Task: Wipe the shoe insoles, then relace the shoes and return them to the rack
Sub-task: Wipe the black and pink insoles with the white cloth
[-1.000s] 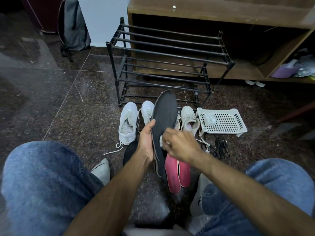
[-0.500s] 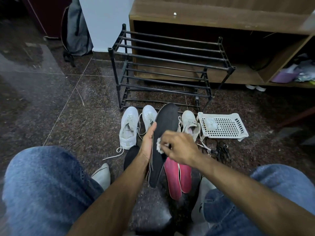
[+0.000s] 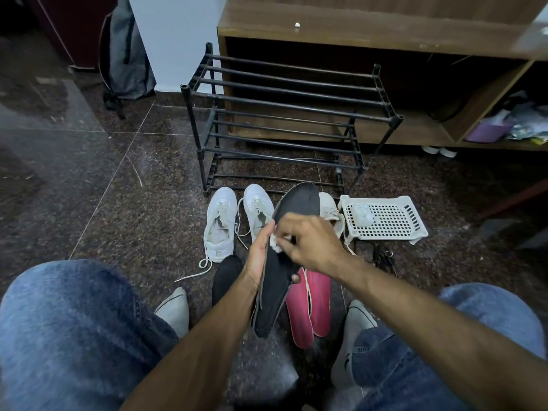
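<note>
My left hand grips one black insole along its edge at centre frame, toe toward 12 o'clock. My right hand pinches one white wipe against it. Two pink insoles lie at 5 o'clock of it. I count three white shoes before one black rack, and one white basket at 3 o'clock.
</note>
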Action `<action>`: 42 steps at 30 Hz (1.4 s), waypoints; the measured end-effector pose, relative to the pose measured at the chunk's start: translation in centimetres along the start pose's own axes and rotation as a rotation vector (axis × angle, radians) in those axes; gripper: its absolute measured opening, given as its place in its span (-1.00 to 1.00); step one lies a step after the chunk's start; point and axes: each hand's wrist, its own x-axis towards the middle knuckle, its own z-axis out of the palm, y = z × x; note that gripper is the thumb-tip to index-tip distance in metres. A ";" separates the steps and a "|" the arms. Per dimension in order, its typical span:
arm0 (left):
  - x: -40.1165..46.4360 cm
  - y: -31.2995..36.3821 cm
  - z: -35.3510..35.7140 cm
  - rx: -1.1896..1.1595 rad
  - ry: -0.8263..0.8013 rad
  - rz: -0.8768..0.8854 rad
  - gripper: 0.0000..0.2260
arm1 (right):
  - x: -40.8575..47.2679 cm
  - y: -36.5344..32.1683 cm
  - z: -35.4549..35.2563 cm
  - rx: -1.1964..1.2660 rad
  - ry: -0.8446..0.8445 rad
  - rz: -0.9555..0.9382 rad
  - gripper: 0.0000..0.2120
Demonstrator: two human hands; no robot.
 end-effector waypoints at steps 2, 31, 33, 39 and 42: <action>-0.2 0.0 -0.1 -0.007 -0.029 -0.014 -0.45 | 0.2 0.6 -0.2 -0.067 -0.024 0.004 -0.90; 0.2 1.4 -0.2 -0.374 0.003 0.219 -0.52 | -1.0 -1.3 1.5 -0.050 0.018 0.070 -0.90; 0.0 1.3 -0.6 -0.419 -0.078 0.175 -0.43 | -2.9 -2.7 2.2 0.073 -0.016 0.013 -0.92; 0.9 1.7 -0.7 -0.486 -0.036 0.181 -0.40 | -4.8 -2.2 2.4 0.134 0.034 -0.072 -0.80; 1.6 2.9 0.5 -0.318 0.125 0.163 -0.36 | -3.9 -1.4 3.0 0.145 0.176 0.136 -0.92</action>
